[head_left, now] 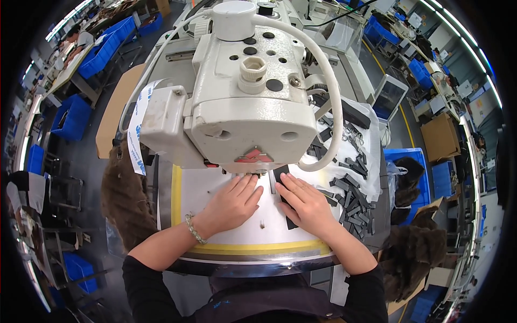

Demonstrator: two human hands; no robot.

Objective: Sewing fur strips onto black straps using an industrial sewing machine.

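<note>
A white sewing machine (250,124) fills the upper middle above a white work surface (204,183) edged with yellow tape. My left hand (234,202), with a beaded bracelet at the wrist, lies with extended fingers just under the machine head, left of the needle area; its fingertips are close to the presser foot, and what lies beneath them is hidden. My right hand (307,207) rests with outstretched fingers on a long black strip (292,222) running front to back. To the right, many small dark rectangular pieces (360,207) lie scattered on a white sheet (366,140).
Brown furry material hangs at the left (124,199) and lower right (412,258). A blue bin (417,202) stands beside the table, cardboard (121,102) at the left. Other benches with blue bins and a person (81,40) are in the background.
</note>
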